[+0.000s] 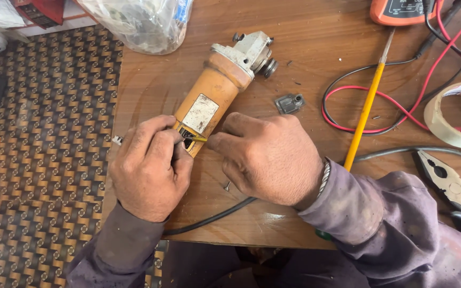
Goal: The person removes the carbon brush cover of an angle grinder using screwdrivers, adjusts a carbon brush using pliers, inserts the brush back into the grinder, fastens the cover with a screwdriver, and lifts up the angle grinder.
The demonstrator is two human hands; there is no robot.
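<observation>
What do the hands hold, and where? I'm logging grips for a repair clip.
Both hands, left and right, grip the orange cylindrical angle grinder at its rear handle end, fingertips meeting at its open slot.

both hands, left and right, curled, fingertips nearly meeting.

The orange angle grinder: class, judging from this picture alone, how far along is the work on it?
Done: a small grey cover plate and a screw lie loose on the table. In hand: both hands, left and right, work at the angle grinder's opened rear. Left: closing it up.
</observation>
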